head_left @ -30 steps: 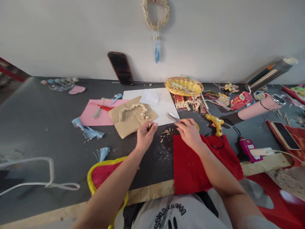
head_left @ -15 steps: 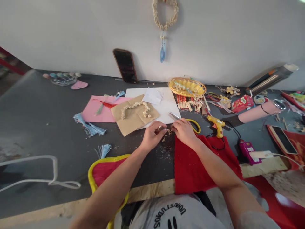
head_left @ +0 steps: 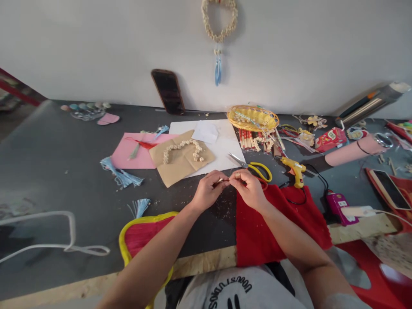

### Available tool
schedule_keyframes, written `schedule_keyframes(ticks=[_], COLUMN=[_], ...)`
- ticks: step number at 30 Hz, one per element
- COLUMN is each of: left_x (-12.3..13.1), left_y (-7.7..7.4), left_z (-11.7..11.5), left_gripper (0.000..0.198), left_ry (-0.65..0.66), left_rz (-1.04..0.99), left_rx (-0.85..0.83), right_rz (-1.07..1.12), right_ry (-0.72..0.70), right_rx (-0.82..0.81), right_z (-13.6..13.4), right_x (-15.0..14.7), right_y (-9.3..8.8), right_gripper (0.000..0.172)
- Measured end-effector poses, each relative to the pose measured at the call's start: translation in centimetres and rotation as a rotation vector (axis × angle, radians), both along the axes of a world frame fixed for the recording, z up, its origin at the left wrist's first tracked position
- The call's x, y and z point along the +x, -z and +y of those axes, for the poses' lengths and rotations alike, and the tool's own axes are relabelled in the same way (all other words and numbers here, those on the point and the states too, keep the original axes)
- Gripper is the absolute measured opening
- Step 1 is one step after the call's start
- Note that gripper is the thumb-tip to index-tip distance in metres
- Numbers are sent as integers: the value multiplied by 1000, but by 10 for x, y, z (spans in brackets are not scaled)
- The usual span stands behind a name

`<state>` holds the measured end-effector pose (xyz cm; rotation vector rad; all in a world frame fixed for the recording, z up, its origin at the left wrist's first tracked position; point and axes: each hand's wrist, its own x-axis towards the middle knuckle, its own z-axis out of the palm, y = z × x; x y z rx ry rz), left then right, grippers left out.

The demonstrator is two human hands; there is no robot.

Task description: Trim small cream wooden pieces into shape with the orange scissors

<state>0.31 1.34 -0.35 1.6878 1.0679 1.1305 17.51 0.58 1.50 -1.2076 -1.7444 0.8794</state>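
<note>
My left hand and my right hand meet fingertip to fingertip above the dark table, both pinched on a small pale stick-like piece held between them. Just behind them lie yellow-handled scissors, free on the table. Under my right forearm spreads a red cloth. To the left, a brown paper carries a curved row of small pale beads. Pale crumbs dot the table below my hands.
A yellow glue gun and its cord lie right of the scissors. A yellow basket, bundled sticks, pink paper, white paper, blue tassels, a leaning phone and a hung bead wreath surround the spot.
My right hand let go of the scissors and moved left. Both hands rose off the table and came together, pinching the small piece between them.
</note>
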Motion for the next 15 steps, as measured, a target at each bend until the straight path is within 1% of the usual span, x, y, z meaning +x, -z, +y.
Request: schedule_keyframes(ticks=[2, 4, 6, 8, 10, 12, 15], left_x=[0, 0, -1, -2, -3, -4, -4], left_y=[-2, -5, -7, -8, -6, -1, 6], left_z=[0, -1, -1, -1, 0, 1, 4], left_gripper=[11, 13, 14, 16, 19, 22, 22], left_ry=[12, 26, 30, 2, -39, -73, -118], left_rz=[9, 18, 12, -26, -92, -181, -353], left_rx=[-3, -11, -21, -43, -92, -161, -276], right_rz=[11, -37, -190, -432, -634, -745, -805], right_ry=[-29, -51, -29, 46, 105, 117, 133], right_rx=[1, 32, 101, 170, 153, 118, 85], right_z=[0, 3, 6, 10, 13, 15, 17], right_x=[2, 8, 18, 30, 43, 54, 64], right_y=[0, 0, -1, 1, 3, 6, 10], right_gripper=[16, 14, 17, 24, 25, 25, 27])
